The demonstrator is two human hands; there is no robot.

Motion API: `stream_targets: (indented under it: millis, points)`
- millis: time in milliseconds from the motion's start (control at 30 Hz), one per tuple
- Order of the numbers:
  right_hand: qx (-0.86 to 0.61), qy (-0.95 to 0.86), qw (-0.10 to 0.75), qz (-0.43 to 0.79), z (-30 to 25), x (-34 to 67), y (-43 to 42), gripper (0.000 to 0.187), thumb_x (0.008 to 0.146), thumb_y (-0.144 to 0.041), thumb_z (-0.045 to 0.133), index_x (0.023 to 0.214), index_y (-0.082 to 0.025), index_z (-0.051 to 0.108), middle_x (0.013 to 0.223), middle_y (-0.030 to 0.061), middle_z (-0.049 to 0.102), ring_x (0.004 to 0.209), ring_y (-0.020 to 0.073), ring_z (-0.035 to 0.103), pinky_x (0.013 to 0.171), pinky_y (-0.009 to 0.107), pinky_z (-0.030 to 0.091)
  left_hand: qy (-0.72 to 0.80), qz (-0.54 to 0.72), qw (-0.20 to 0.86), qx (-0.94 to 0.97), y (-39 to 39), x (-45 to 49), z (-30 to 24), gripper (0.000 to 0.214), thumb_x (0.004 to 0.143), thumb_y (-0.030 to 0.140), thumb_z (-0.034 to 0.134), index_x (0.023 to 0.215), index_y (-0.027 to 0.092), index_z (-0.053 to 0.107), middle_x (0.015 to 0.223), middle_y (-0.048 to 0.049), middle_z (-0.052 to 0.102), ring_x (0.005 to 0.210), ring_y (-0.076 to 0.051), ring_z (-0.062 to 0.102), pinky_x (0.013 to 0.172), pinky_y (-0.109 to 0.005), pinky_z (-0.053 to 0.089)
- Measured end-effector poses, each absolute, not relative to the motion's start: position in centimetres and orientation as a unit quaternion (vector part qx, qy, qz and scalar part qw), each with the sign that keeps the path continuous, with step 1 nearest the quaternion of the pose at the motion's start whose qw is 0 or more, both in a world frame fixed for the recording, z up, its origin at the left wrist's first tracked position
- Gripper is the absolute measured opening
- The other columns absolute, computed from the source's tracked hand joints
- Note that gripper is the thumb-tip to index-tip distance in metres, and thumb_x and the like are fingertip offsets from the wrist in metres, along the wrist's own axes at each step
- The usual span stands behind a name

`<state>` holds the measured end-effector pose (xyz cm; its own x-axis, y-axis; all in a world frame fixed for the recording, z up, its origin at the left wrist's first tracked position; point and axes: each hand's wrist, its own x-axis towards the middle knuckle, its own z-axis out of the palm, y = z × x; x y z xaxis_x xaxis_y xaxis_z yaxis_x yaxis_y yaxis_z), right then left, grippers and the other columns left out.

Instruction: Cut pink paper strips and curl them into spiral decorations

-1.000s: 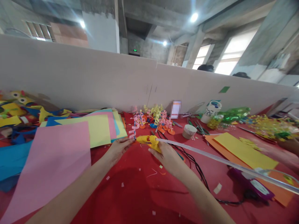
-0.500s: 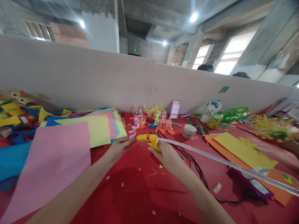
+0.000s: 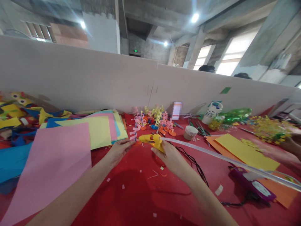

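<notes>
Over the red worktop point(image 3: 131, 197), our left hand point(image 3: 118, 152) pinches a pink paper curl point(image 3: 134, 133) near its base, finger and thumb almost together, while our right hand point(image 3: 172, 157) wraps round a yellow glue gun point(image 3: 152, 138). Its nozzle point(image 3: 140, 138) sits just beside the left hand, so a slip could burn us; the long glue stick point(image 3: 211, 151) jutting behind might snag and jolt it. Paper scraps point(image 3: 123, 186) dot the surface; beyond the white partition point(image 3: 94, 78), lamps point(image 3: 195, 17) shine among concrete beams point(image 3: 232, 20).

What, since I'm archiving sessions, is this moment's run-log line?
left hand: at foot of pink spiral | right hand: gripping yellow glue gun
</notes>
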<state>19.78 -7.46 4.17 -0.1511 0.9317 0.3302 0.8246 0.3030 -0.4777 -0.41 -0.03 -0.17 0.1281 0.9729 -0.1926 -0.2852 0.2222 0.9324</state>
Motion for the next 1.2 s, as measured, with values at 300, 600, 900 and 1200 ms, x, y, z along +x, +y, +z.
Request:
stream_targets:
  millis: [300, 600, 900, 1200]
  points:
    - [-0.592, -0.723, 0.318, 0.161, 4.9, 20.6, -7.3, 0.02, 0.086, -0.031, 0.047, 0.093, -0.014, 0.056, 0.091, 0.0109, 0.066, 0.085, 0.0227, 0.063, 0.072, 0.031, 0.047, 0.436, 0.514, 0.645, 0.36, -0.3, -0.4, 0.3, 0.017, 0.05, 0.015, 0.081, 0.063, 0.014, 0.071, 0.07, -0.0048, 0.074, 0.074, -0.017, 0.068, 0.073, -0.022, 0.051]
    - [-0.55, -0.705, 0.362, 0.263, 4.9, 21.1, -6.9, 0.026, 0.085, -0.037, 0.046, 0.087, -0.014, 0.058, 0.074, 0.0039, 0.062, 0.064, 0.0154, 0.057, 0.055, 0.024, 0.044, 0.416, 0.52, 0.649, 0.369, -0.5, -0.1, 0.6, 0.02, 0.05, 0.014, 0.08, 0.066, 0.015, 0.069, 0.065, 0.0003, 0.072, 0.067, -0.012, 0.066, 0.073, -0.02, 0.048]
    - [-0.532, -0.649, 0.412, 0.356, 4.7, 25.9, -6.0, 0.044, 0.088, -0.049, 0.034, 0.088, -0.015, 0.06, 0.07, 0.0032, 0.062, 0.061, 0.0138, 0.056, 0.057, 0.024, 0.046, 0.411, 0.516, 0.636, 0.401, -0.6, 0.2, 0.4, 0.024, 0.049, 0.018, 0.08, 0.07, 0.015, 0.069, 0.072, -0.0017, 0.073, 0.074, -0.016, 0.066, 0.076, -0.026, 0.049]
    - [-0.778, -0.617, 0.107, 0.044, 0.2, 30.5, -2.9, 0.039, 0.093, -0.032, 0.031, 0.099, -0.01, 0.063, 0.09, 0.0172, 0.066, 0.088, 0.0249, 0.063, 0.073, 0.03, 0.044, 0.449, 0.503, 0.552, 0.491, -0.3, -0.4, -0.5, 0.035, 0.058, 0.023, 0.076, 0.092, 0.017, 0.067, 0.092, -0.0068, 0.071, 0.088, -0.019, 0.064, 0.077, -0.025, 0.045]
